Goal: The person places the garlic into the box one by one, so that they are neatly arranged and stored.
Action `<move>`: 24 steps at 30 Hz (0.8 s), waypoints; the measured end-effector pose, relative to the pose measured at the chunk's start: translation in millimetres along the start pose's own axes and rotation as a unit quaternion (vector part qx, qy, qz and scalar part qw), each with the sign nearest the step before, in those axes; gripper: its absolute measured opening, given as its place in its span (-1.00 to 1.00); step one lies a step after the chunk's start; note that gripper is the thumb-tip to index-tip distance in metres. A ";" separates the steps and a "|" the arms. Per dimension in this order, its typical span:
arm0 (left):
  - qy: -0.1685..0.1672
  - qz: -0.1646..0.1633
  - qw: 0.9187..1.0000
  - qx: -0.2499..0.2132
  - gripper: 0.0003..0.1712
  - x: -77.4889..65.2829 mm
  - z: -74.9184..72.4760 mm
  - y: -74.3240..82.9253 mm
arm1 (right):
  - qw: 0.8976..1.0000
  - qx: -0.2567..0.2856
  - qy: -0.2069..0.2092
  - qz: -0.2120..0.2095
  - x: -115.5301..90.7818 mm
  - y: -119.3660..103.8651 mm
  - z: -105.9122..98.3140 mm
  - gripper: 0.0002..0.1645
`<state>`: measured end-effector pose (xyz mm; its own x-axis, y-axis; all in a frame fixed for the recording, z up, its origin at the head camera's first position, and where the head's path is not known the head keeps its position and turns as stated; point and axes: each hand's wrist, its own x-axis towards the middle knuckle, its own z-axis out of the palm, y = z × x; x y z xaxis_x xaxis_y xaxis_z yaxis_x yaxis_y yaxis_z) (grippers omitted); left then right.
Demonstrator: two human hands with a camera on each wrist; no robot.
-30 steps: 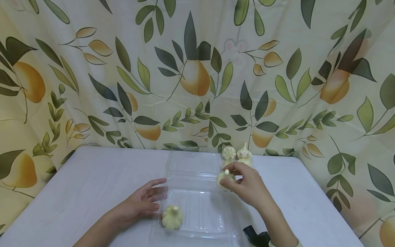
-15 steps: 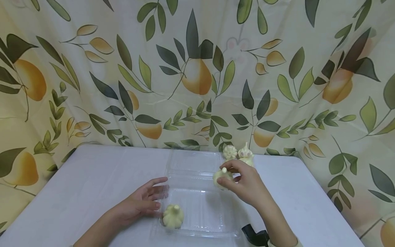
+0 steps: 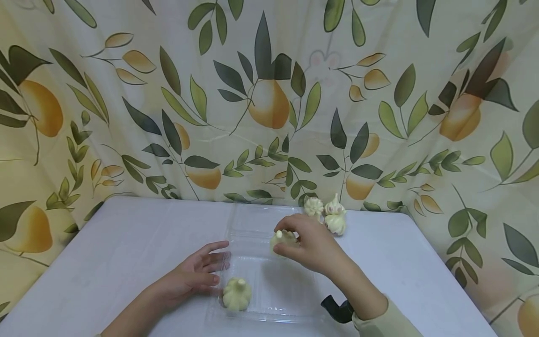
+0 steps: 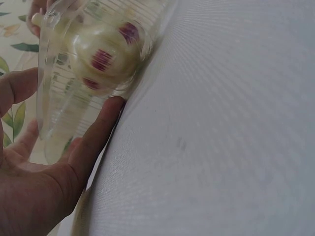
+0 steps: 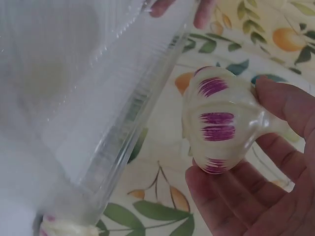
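purple-streaked garlic (image 5: 219, 123) pinched in right hand (image 3: 309, 245); left hand (image 3: 191, 277), fingers apart, touches ridged plastic tray (image 3: 290, 292).

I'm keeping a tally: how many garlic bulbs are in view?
5 clearly: the boxed bulb, near left in the container; the held bulb in the right hand; beyond it, the back left bulb, back right bulb and front bulb. Another may hide behind the hand.

White table (image 3: 404, 262), cloth backdrop (image 3: 236, 107) (leafy, fruit-printed) behind.

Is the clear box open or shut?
Open: its lid is folded back beyond the base, leaving the garlic bulb inside uncovered in the head view.
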<state>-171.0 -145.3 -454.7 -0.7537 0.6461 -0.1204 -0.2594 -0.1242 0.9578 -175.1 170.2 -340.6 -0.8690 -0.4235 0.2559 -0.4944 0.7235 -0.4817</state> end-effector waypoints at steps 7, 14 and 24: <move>-0.002 -0.002 1.000 0.004 -0.05 0.0 0.2 -0.1 | 0.999 -0.019 -0.027 -0.023 10.7 -11.7 13.6 -0.69; -0.001 -0.004 1.000 -0.001 -0.06 0.5 0.5 -0.7 | 0.997 -0.017 -0.059 -0.041 20.2 -16.5 30.1 -0.70; 0.003 -0.005 1.000 -0.002 -0.06 -0.1 0.8 0.1 | 0.990 -0.045 -0.127 -0.051 36.5 -22.5 53.5 -0.70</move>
<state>-170.5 -144.8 -454.3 -0.7543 0.6433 -0.1311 -0.2696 -0.1213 0.9553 -194.7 109.3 -365.3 -0.7868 -0.6125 0.0757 -0.5897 0.7100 -0.3849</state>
